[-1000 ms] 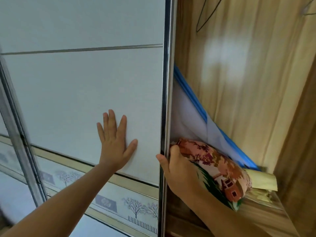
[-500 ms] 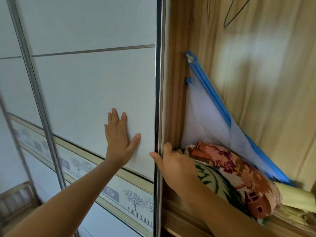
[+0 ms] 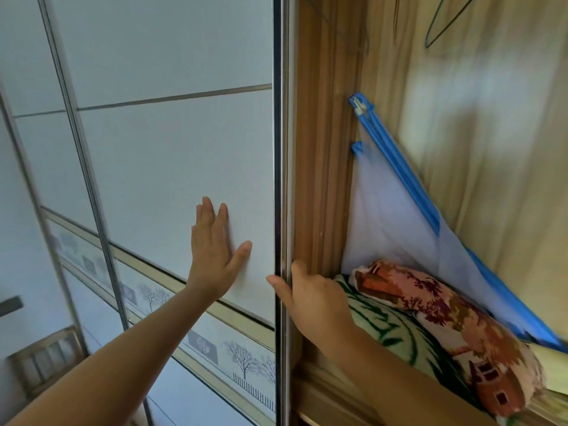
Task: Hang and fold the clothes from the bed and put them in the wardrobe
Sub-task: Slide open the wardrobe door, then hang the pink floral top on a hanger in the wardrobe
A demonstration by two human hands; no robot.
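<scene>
1. The wardrobe (image 3: 325,179) stands open on my right, with the sliding door (image 3: 172,155) edge beside its frame.
2. My right hand (image 3: 313,298) grips that door's metal edge, fingers (image 3: 297,269) curled round it.
3. My left hand (image 3: 215,253) lies flat on the door panel, fingers straight.
4. A patterned blanket (image 3: 445,327) and a blue-edged bag (image 3: 393,229) lie inside.

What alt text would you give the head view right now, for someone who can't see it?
The person's left hand presses flat on the white sliding door while the right hand grips its metal edge. Inside the open wardrobe, a floral rolled cushion lies on a green-patterned blanket beside a blue-trimmed white panel.
</scene>
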